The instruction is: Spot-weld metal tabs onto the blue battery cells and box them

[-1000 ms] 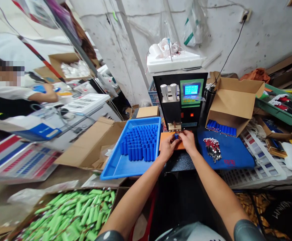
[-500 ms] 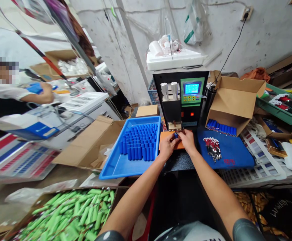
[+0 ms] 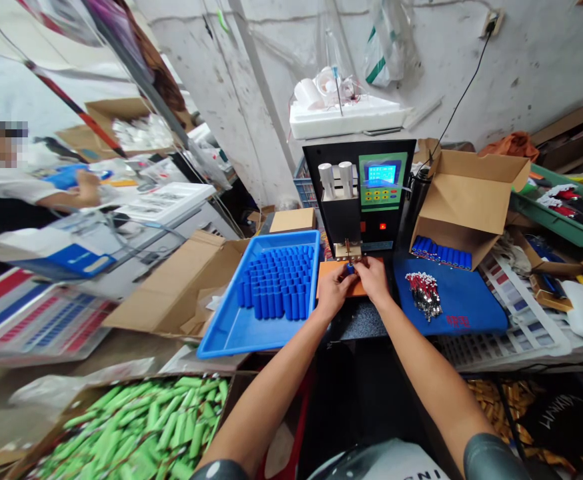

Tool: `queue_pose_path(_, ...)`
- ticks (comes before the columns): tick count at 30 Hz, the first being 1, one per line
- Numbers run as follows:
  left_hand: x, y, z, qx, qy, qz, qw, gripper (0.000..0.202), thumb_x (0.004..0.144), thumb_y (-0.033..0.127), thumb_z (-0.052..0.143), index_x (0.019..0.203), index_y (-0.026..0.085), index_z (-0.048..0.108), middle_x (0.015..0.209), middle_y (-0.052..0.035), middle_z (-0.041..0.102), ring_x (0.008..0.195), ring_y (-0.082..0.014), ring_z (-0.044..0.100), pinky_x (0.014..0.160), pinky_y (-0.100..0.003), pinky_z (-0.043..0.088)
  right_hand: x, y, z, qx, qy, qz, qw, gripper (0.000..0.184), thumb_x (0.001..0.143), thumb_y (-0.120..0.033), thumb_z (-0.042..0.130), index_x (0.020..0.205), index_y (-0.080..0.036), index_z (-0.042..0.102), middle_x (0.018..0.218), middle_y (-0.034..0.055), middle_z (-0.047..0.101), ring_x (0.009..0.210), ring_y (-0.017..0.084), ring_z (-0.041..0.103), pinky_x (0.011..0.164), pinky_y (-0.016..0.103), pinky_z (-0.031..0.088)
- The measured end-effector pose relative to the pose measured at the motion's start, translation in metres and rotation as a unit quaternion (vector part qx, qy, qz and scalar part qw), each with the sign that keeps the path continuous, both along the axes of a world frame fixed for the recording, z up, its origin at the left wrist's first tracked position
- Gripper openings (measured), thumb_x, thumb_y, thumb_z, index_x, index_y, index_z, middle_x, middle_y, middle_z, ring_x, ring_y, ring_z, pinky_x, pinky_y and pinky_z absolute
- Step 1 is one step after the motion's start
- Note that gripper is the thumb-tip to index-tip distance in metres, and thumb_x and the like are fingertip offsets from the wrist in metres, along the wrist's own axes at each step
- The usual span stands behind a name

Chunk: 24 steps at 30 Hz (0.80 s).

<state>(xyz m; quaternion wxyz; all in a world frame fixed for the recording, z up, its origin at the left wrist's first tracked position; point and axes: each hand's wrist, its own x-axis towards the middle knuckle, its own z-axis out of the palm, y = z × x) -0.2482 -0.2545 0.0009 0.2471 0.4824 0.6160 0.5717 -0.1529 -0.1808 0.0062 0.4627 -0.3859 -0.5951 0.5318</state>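
Holding a small blue cell point(image 3: 350, 269) right under the electrodes of the welder point(image 3: 359, 193), at the foot of its front panel. Left hand point(image 3: 334, 288) and right hand point(image 3: 373, 279) both pinch it, fingers closed narrow on the cell from either side, hands close together. Cell sits over an orange pad point(image 3: 324, 275) at the welder's base. Blue tray point(image 3: 231, 333) just left of the welder, with upright tray cells point(image 3: 277, 288) packed in its far half. Open cardboard box point(image 3: 471, 193) just right of the welder, a row of boxed cells point(image 3: 441, 252) lying in it. Blue cloth point(image 3: 471, 303) front-right of the welder, a pile of red-and-white leads point(image 3: 424, 297) on it. Green cells point(image 3: 146, 427) heaped well to the front-left of the welder. Co-worker's hand point(image 3: 87, 188) far left of the welder, blurred.
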Motion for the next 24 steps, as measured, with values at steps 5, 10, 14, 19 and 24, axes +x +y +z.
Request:
queue_pose_path(5,0.0002,-0.0002,-0.0003,0.004,-0.002,-0.009,1.0,0.034,0.08,0.031,0.065,0.109,0.014,0.072,0.097,-0.0055,0.074,0.086,-0.02,0.066,0.082,-0.03,0.05,-0.0008,0.0002,-0.0015,-0.002,0.0,-0.002,1.0,0.023,0.071,-0.04,0.061,0.062,-0.02,0.056,0.062,-0.0004,0.059,0.062,0.017,0.052,0.058,0.027,0.039)
queue_pose_path(10,0.0,-0.0003,-0.0003,0.003,-0.008,-0.014,1.0,0.035,0.08,0.032,0.064,0.11,0.014,0.071,0.098,-0.0062,0.074,0.089,-0.0218,0.066,0.084,-0.031,0.05,-0.0006,-0.0004,-0.0013,0.002,0.002,0.0,1.0,0.023,0.071,-0.039,0.061,0.061,-0.02,0.056,0.062,-0.0001,0.059,0.061,0.018,0.052,0.058,0.027,0.039)
queue_pose_path(14,-0.0003,-0.0002,-0.0005,-0.001,-0.004,-0.007,1.0,0.034,0.079,0.032,0.065,0.108,0.015,0.072,0.094,-0.0051,0.074,0.087,-0.0214,0.066,0.083,-0.031,0.05,0.0005,-0.0011,-0.0004,0.002,-0.004,0.0,1.0,0.021,0.072,-0.039,0.061,0.064,-0.02,0.059,0.065,0.0011,0.062,0.065,0.019,0.055,0.06,0.027,0.041)
queue_pose_path(19,-0.0014,0.0002,-0.002,-0.002,-0.003,-0.003,1.0,0.033,0.079,0.033,0.065,0.107,0.016,0.073,0.094,-0.0051,0.074,0.083,-0.0201,0.066,0.08,-0.03,0.05,0.0006,-0.001,0.001,0.003,-0.008,0.003,1.0,0.022,0.073,-0.041,0.062,0.066,-0.019,0.061,0.068,0.0022,0.065,0.066,0.02,0.058,0.061,0.028,0.041)
queue_pose_path(24,0.0004,-0.0015,0.0018,-0.002,0.01,-0.003,1.0,0.03,0.08,0.031,0.065,0.105,0.016,0.073,0.094,-0.0052,0.074,0.084,-0.0202,0.066,0.08,-0.03,0.051,0.0048,0.0017,-0.0043,-0.002,0.003,0.029,1.0,0.023,0.074,-0.042,0.062,0.07,-0.02,0.063,0.071,0.0022,0.066,0.071,0.02,0.058,0.063,0.029,0.043)
